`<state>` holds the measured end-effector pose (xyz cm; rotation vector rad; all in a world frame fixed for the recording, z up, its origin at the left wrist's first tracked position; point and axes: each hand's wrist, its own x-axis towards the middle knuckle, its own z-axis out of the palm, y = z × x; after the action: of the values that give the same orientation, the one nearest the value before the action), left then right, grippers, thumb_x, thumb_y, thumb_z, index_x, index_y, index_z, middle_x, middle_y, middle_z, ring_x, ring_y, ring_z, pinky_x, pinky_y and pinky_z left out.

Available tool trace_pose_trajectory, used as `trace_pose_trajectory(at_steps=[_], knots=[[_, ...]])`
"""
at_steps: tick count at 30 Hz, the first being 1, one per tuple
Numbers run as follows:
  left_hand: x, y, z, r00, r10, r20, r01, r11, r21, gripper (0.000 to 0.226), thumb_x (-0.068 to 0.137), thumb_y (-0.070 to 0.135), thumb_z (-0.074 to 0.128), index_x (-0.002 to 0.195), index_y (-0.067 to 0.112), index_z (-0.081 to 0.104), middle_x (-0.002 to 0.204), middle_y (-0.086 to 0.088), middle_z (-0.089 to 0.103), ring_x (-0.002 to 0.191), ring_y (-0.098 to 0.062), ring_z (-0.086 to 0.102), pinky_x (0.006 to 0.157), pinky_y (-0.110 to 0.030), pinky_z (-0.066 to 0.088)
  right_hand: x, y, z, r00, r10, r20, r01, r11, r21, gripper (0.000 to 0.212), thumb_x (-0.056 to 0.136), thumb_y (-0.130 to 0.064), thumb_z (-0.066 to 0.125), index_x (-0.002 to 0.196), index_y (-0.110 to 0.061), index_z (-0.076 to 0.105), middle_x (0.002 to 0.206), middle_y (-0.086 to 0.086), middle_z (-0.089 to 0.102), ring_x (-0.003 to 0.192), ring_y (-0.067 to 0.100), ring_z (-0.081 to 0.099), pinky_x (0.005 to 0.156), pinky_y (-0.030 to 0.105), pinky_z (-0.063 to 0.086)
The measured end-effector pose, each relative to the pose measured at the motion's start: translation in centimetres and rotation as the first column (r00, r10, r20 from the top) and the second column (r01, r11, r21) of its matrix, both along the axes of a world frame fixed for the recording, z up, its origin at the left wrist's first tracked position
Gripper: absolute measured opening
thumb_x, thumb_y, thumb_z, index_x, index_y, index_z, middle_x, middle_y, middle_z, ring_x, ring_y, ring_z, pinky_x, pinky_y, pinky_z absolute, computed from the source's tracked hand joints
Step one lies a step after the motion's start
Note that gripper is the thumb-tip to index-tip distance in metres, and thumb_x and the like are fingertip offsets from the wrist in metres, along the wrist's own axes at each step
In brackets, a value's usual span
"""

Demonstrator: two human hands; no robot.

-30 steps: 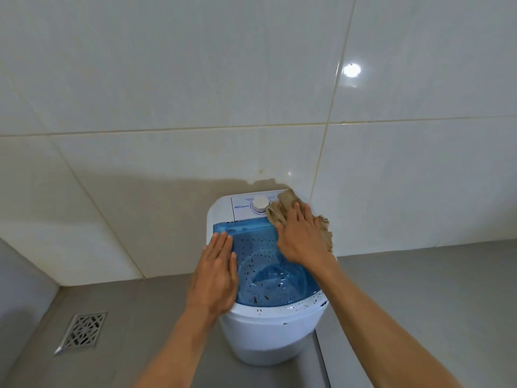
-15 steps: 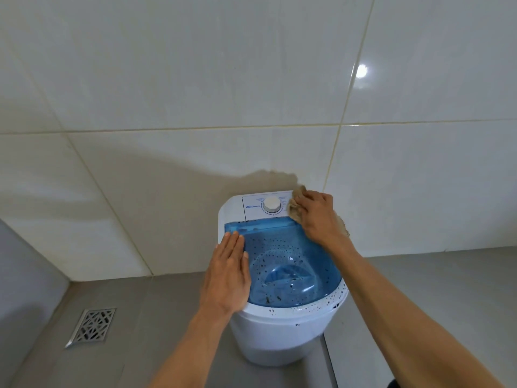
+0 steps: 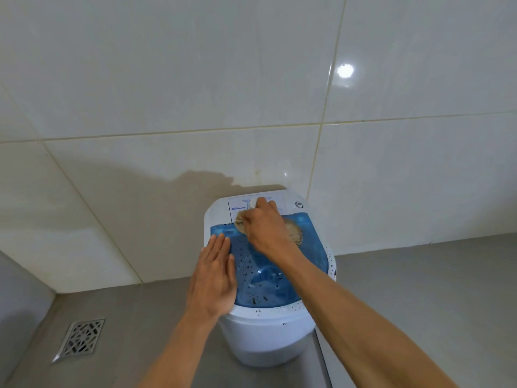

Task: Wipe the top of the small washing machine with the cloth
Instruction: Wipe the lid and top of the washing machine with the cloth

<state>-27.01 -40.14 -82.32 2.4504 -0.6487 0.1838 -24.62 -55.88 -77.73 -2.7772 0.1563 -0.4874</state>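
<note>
Leftward now, right hand [image 3: 264,228] clutches cloth [image 3: 293,233] by dial [image 3: 252,202]; left hand [image 3: 214,275] flat, unclenched on washing machine [image 3: 263,331].

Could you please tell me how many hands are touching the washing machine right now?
2: the left hand lies flat on the left rim of the washing machine; the right hand presses the cloth at the control panel.
</note>
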Motion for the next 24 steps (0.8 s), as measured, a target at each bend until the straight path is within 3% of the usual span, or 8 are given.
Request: trace_pose_trajectory(at_steps=[4,7,11,13,16,20,24], knots=[[-0.1,0.0,0.4,1.000,-0.013,-0.027,0.013,1.000,0.001,0.050,0.104,0.030,0.028,0.151,0.014,0.026,0.160,0.001,0.018,0.141,0.001,0.001,0.121,-0.026,0.005,0.9,1.9,0.4,0.998,0.038,-0.046,-0.037,0.999,0.029,0.020,0.091,-0.005,0.054,0.106,-0.008,0.068,0.114,0.013,0.050,0.109,0.031,0.044,0.084,0.037,0.045],[-0.1,0.1,0.4,1.000,-0.008,-0.029,0.009,1.000,0.018,0.050,0.104,0.031,0.028,0.151,0.014,0.026,0.160,0.001,0.017,0.143,-0.001,0.002,0.121,-0.027,0.005,0.4,0.3,0.3,0.999,0.042,-0.026,-0.040,0.997,0.073,0.020,0.093,-0.021,0.057,0.101,-0.011,0.072,0.107,0.011,0.054,0.105,0.029,0.048,0.087,0.037,0.046],[0.0,0.0,0.3,1.000,0.002,-0.022,-0.001,0.999,0.039,0.051,0.104,0.032,0.027,0.151,0.014,0.025,0.161,0.002,0.016,0.148,-0.008,0.004,0.121,-0.026,0.002,-1.4,-4.9,0.2,0.990,-0.142,-0.001,0.139,0.973,0.182,0.021,0.092,-0.028,0.057,0.097,-0.013,0.071,0.100,0.009,0.054,0.098,0.027,0.051,0.081,0.037,0.048],[0.0,0.1,0.3,0.999,0.004,-0.033,-0.003,0.999,0.042,0.051,0.104,0.032,0.025,0.152,0.015,0.023,0.161,0.003,0.014,0.148,-0.008,0.003,0.122,-0.027,0.002,-1.5,-6.9,0.5,0.965,-0.261,0.014,0.253,0.946,0.204,0.023,0.094,-0.023,0.055,0.093,-0.007,0.071,0.097,0.014,0.056,0.095,0.034,0.055,0.086,0.039,0.046],[-0.2,0.0,0.4,1.000,0.007,-0.022,-0.006,1.000,0.030,0.050,0.104,0.031,0.026,0.151,0.015,0.024,0.161,0.002,0.015,0.148,-0.008,0.005,0.121,-0.026,0.001,-1.2,-6.3,1.1,0.950,-0.310,-0.027,0.310,0.933,0.181,0.029,0.097,-0.024,0.049,0.096,-0.002,0.068,0.103,0.017,0.057,0.101,0.036,0.053,0.091,0.040,0.041],[0.0,-0.1,0.1,1.000,0.008,-0.012,-0.008,1.000,0.020,0.050,0.104,0.031,0.026,0.150,0.014,0.028,0.160,0.000,0.020,0.148,-0.009,0.007,0.121,-0.026,0.003,-0.9,-0.2,0.6,0.988,-0.128,-0.082,0.137,0.985,0.105,0.020,0.093,-0.017,0.054,0.105,-0.010,0.069,0.112,0.012,0.056,0.108,0.031,0.049,0.087,0.037,0.045],[0.0,0.1,0.3,0.999,-0.042,0.022,0.042,0.999,-0.013,0.050,0.101,0.030,0.025,0.149,0.017,0.033,0.158,0.001,0.029,0.148,-0.010,0.014,0.121,-0.036,0.018,2.1,4.2,0.8,0.983,0.082,-0.162,-0.080,0.997,0.015,0.018,0.087,-0.014,0.058,0.100,-0.007,0.067,0.109,0.013,0.061,0.106,0.033,0.054,0.085,0.034,0.039]])
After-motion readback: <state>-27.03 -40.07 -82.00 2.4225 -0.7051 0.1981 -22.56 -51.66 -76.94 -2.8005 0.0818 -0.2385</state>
